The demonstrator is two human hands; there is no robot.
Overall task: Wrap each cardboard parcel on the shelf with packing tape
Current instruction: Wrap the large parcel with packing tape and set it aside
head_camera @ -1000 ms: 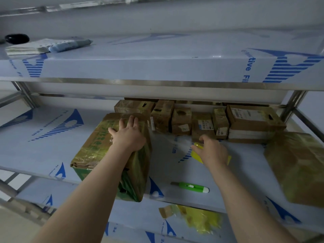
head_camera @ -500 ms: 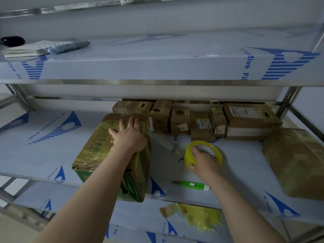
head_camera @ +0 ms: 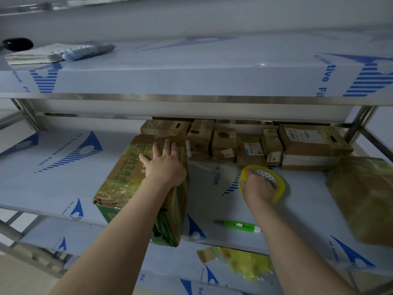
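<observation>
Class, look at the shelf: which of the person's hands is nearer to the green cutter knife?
Right. The right hand grips the tape roll just behind the knife; the left hand rests on the large parcel further left.

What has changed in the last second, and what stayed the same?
The right hand turned the yellow tape roll so its ring faces the camera, and now holds it through the core. The left hand stayed flat on the large parcel; the green cutter did not move.

Right hand [head_camera: 256, 188] now grips tape roll [head_camera: 281, 186]; roll tipped from edge-on to core showing.
</observation>
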